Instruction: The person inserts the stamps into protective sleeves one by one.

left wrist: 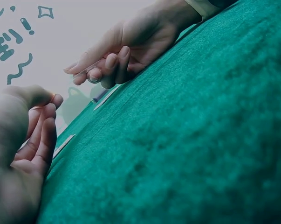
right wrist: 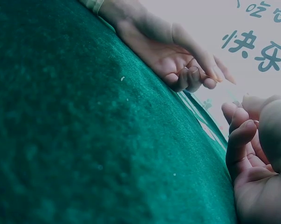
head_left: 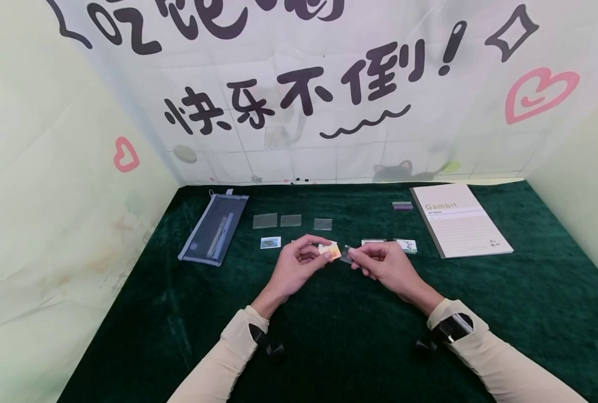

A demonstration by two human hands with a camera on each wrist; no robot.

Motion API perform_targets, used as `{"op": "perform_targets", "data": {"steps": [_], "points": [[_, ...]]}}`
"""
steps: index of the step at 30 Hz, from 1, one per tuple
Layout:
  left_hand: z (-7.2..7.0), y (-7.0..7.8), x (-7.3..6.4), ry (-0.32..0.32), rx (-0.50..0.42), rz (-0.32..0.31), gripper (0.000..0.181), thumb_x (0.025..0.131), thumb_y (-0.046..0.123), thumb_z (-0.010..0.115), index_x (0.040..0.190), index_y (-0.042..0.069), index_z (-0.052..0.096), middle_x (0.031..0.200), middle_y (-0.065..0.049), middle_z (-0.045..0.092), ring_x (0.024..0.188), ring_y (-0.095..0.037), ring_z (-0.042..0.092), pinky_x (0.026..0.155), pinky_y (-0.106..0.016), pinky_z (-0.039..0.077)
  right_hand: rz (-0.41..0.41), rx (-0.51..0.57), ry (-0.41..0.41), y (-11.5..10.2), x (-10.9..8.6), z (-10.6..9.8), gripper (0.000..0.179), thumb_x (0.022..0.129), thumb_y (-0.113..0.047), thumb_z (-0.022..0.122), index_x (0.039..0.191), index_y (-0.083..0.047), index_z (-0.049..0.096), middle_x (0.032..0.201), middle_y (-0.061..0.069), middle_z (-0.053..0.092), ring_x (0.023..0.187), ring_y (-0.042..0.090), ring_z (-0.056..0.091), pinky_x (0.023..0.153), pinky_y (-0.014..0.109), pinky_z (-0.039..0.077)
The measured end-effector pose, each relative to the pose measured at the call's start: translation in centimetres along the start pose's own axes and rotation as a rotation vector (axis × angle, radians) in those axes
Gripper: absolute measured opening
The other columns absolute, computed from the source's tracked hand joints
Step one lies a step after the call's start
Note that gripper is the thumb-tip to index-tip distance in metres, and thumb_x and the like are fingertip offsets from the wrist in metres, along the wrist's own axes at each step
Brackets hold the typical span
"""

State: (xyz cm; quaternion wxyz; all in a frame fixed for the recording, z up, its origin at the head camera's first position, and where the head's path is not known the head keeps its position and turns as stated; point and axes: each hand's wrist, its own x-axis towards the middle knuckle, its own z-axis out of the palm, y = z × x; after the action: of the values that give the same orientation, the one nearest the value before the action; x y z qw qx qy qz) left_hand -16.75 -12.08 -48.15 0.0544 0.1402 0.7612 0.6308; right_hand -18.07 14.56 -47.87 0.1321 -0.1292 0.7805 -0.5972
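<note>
Card juts from left grip, apparently edge-pinched.

The left hand covers part of a small card, whose print is too small to make out. The right hand hides some of a clear plastic piece and the lower part of a white card behind it. The top line of writing is cut off (by the head view's upper edge). In the left wrist view, the left hand is blurred and cropped.
</note>
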Motion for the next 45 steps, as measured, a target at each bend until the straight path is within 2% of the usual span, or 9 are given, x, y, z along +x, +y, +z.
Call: {"op": "perform_targets", "data": {"steps": [7, 13, 22, 33, 45], "points": [[0.06, -0.2, -0.07, -0.028, 0.033, 0.034, 0.027, 0.102, 0.029, 0.078, 0.128, 0.028, 0.073, 0.101, -0.002, 0.082, 0.089, -0.02, 0.075, 0.076, -0.029, 0.057, 0.028, -0.017, -0.004, -0.1, 0.01, 0.06, 0.037, 0.103, -0.05, 0.072, 0.108, -0.015, 0.082, 0.091, 0.01, 0.076, 0.068, 0.017, 0.062, 0.06, 0.026, 0.054], [0.09, -0.25, -0.05, -0.022, 0.051, 0.054, 0.025, 0.103, 0.029, 0.078, 0.127, 0.029, 0.074, 0.099, -0.001, 0.082, 0.087, -0.018, 0.073, 0.076, -0.028, 0.057, 0.04, -0.036, 0.006, -0.32, -0.02, 0.11, 0.04, 0.101, -0.053, 0.073, 0.106, -0.015, 0.083, 0.087, 0.012, 0.074, 0.068, 0.019, 0.062, 0.06, 0.026, 0.054], [0.11, -0.31, 0.05, -0.023, 0.058, 0.054, 0.026, 0.102, 0.032, 0.078, 0.127, 0.029, 0.074, 0.099, 0.0, 0.082, 0.09, -0.019, 0.075, 0.077, -0.028, 0.059, 0.033, -0.034, 0.012, -0.33, -0.04, 0.14, 0.042, 0.102, -0.054, 0.072, 0.1, -0.014, 0.082, 0.088, 0.013, 0.075, 0.066, 0.019, 0.061, 0.059, 0.026, 0.054], [-0.04, -0.17, -0.01, -0.052, 0.021, 0.028, 0.028, 0.104, 0.031, 0.075, 0.132, 0.029, 0.071, 0.107, -0.002, 0.082, 0.097, -0.021, 0.075, 0.082, -0.03, 0.058, 0.026, -0.049, 0.008, -0.19, -0.04, 0.12, 0.038, 0.102, -0.053, 0.073, 0.104, -0.016, 0.083, 0.088, 0.01, 0.076, 0.068, 0.02, 0.063, 0.06, 0.027, 0.055], [-0.04, -0.21, -0.08, -0.075, 0.059, 0.046, 0.027, 0.104, 0.032, 0.076, 0.13, 0.029, 0.072, 0.099, -0.005, 0.08, 0.089, -0.02, 0.073, 0.078, -0.029, 0.057, 0.002, -0.043, -0.01, -0.16, -0.08, 0.09, 0.033, 0.101, -0.049, 0.075, 0.105, -0.018, 0.084, 0.091, 0.011, 0.077, 0.068, 0.019, 0.063, 0.059, 0.026, 0.054]]}}
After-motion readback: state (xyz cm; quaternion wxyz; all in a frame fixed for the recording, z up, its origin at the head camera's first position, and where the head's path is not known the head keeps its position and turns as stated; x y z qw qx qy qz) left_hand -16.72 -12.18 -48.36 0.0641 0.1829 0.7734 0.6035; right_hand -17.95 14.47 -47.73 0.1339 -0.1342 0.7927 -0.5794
